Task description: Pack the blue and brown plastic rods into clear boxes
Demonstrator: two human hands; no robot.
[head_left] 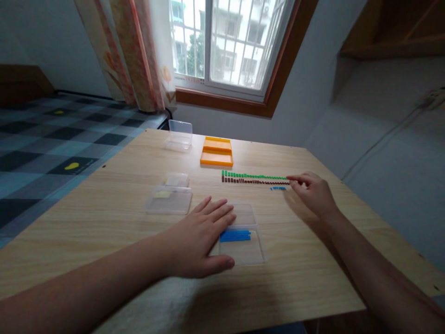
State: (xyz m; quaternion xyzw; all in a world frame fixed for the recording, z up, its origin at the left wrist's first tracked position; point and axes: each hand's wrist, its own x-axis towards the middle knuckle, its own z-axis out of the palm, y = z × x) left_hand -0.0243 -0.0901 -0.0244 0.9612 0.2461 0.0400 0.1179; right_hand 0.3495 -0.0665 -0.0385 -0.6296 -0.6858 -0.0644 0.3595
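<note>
My left hand [208, 232] lies with its fingers spread over the left side of an open clear plastic box [259, 253]. Blue strips [235, 235] lie side by side in the box's near half. My right hand [311, 192] is pinched at the right end of two long rows of small pieces, one green [248, 175] and one dark brown [239, 180]. Whatever sits between its fingertips is too small to make out. Just below the brown row is a short row of small blue pieces [278, 188], close to the right hand.
Left of the blue strips' box, another open clear box [177, 206] holds something pale yellow. Farther back stand an orange two-part tray [217, 163] and a clear box with a raised lid [180, 126]. A checkered bed [66, 134] adjoins the wooden table [114, 208]; behind is a window [229, 46].
</note>
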